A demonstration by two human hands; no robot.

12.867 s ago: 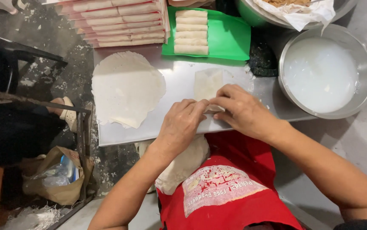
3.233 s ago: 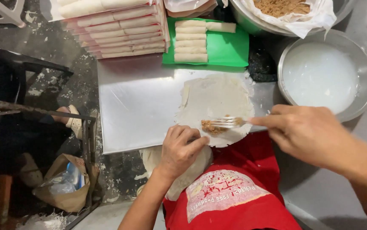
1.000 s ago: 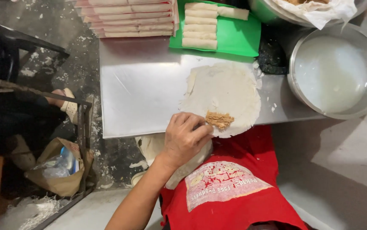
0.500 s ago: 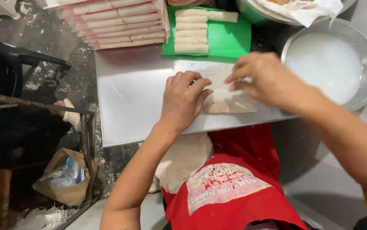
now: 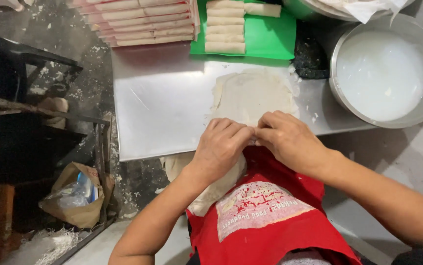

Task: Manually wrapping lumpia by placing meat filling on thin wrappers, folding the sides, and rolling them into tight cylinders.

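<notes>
A thin pale wrapper sheet (image 5: 255,93) lies on the steel board (image 5: 167,103), its near edge under my fingers. My left hand (image 5: 221,145) and my right hand (image 5: 287,137) sit side by side at the board's near edge, fingertips touching, pinching and rolling the wrapper's near edge. The filling is hidden beneath my hands. Finished pale rolls (image 5: 225,27) lie in a row on a green tray (image 5: 270,37) at the back.
A metal bowl of white liquid (image 5: 383,73) stands at the right. Stacked rolls (image 5: 142,22) lie at the back left. A dark cloth (image 5: 310,54) sits beside the bowl. A stack of wrappers (image 5: 206,186) rests on my lap by the red apron (image 5: 265,216).
Both hands have drawn back from the middle of the wrapper to its near edge and come together. The wrapper's sides are folded in and the filling is covered.
</notes>
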